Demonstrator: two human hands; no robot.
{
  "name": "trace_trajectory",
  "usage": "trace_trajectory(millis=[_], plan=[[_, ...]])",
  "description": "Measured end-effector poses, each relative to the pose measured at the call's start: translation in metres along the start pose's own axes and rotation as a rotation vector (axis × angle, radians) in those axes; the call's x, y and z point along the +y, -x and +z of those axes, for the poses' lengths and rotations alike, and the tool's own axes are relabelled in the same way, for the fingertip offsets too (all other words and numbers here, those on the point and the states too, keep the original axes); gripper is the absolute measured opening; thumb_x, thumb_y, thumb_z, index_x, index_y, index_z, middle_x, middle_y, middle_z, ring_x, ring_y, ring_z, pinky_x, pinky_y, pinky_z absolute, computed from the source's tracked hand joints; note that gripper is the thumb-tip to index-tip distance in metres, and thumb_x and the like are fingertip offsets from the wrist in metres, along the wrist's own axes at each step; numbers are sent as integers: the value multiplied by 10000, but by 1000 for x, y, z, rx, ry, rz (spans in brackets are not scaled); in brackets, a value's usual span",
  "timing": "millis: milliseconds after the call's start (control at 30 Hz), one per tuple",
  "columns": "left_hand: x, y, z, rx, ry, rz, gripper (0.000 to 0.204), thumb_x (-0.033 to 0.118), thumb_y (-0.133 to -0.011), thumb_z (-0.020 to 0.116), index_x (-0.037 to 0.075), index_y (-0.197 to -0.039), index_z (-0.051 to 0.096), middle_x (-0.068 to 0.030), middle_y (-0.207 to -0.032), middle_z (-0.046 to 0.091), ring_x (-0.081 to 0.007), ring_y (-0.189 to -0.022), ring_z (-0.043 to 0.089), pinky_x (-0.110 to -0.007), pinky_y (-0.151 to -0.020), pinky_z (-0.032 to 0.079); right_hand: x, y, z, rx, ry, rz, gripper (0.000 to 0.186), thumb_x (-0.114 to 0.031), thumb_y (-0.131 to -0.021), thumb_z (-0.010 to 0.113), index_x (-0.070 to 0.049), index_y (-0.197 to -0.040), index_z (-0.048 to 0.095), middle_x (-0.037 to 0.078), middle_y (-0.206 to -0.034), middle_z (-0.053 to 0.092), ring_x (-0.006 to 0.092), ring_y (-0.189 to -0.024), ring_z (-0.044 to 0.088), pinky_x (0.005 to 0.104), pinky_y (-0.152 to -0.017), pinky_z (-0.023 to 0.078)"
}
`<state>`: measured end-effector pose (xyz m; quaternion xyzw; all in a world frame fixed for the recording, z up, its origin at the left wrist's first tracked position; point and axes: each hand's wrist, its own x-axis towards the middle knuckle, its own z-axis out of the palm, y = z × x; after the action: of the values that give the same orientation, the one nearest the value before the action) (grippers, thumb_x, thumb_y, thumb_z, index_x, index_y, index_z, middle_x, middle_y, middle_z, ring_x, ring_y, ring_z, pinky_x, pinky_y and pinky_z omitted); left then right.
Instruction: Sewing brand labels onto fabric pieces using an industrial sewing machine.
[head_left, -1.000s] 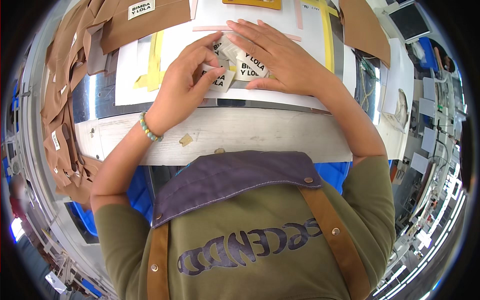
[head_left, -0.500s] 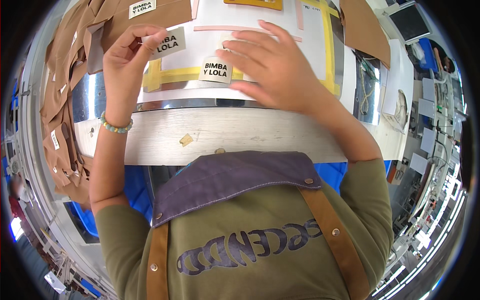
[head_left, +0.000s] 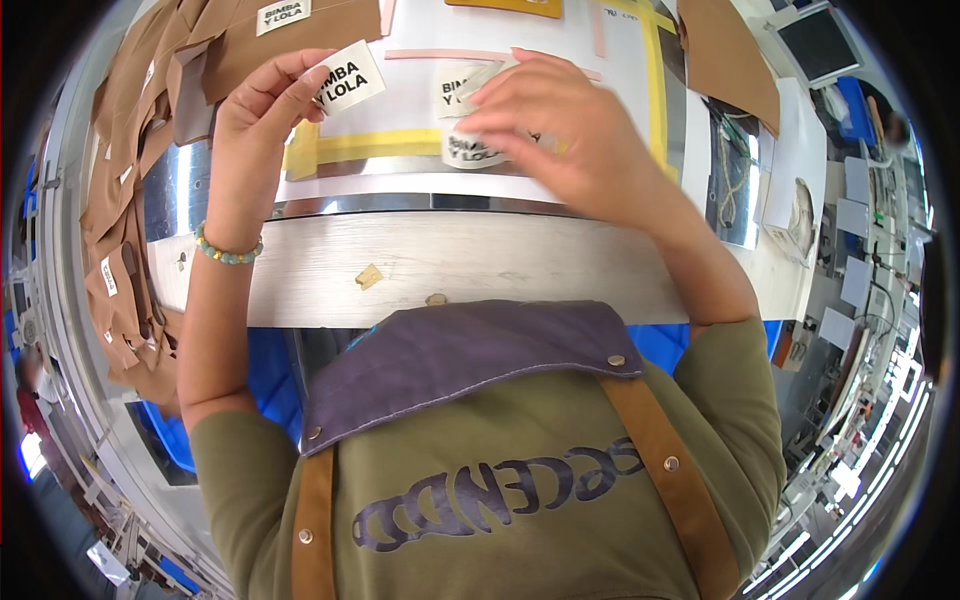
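My left hand [head_left: 262,118] pinches a white printed label [head_left: 352,72] between thumb and fingers, raised over the left edge of the paper-covered board [head_left: 385,180]. My right hand [head_left: 590,145], blurred by motion, reaches over several similar loose labels [head_left: 465,152] in the middle of the board, its curved fingertips on or just above them and partly hiding them. Whether it grips one I cannot tell. Yellow and pink tape strips mark the paper, and a yellow object [head_left: 500,4] lies at the far edge.
Stacked brown cut pieces [head_left: 130,240] cover the left side, some with white labels. A brown sheet [head_left: 725,60], cords and a white box [head_left: 795,175] lie right. A monitor [head_left: 820,40] stands beyond. Blue bins [head_left: 655,345] sit under the table edge. A person [head_left: 32,390] is at far left.
My left hand has moved up and left, away from the loose labels, carrying one label, now tilted. My right hand has stayed over the labels, its fingers now more curved around them.
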<state>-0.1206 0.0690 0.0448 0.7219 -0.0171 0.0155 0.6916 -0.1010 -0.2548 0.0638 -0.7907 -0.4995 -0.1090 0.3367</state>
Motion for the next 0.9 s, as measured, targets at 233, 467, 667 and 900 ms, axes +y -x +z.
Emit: trace_trajectory(millis=[233, 467, 667, 900], plan=[[8, -8, 47, -164, 58, -6, 215, 140, -1035, 755, 24, -1212, 797, 34, -1003, 791, -9, -852, 593, -192, -782, 450, 35, 19, -29, -111, -3, 363, 240, -96, -1002, 730, -76, -1228, 809, 83, -1320, 740, 269, -1219, 687, 372, -1069, 537], [2, -13, 109, -226, -129, 94, 167, 180, -995, 819, 60, -1111, 810, 41, -867, 764, -6, -727, 561, -199, -680, 438, 34, 41, -38, 36, 113, 364, 338, -177, -979, 776, -93, -1306, 776, 70, -1460, 689, 287, -1347, 638, 385, -1137, 496], [-5, -19, 107, -202, -538, 557, 307, 224, -914, 856, 72, -1174, 799, -73, -1300, 760, -237, -1095, 661, -370, -928, 569, 13, 57, -30, 54, 218, 269, 574, -343, -878, 876, -163, -1403, 729, 60, -1566, 597, 307, -1431, 555, 508, -1210, 430], [-16, 3, 102, -303, -712, 660, 804, 290, -798, 947, 152, -1517, 616, -106, -1645, 523, -409, -1533, 424, -534, -1237, 409, 12, 64, -32, -133, 212, 147, 645, -314, -824, 906, -171, -1423, 714, 86, -1512, 611, 307, -1381, 579, 540, -1191, 434]])
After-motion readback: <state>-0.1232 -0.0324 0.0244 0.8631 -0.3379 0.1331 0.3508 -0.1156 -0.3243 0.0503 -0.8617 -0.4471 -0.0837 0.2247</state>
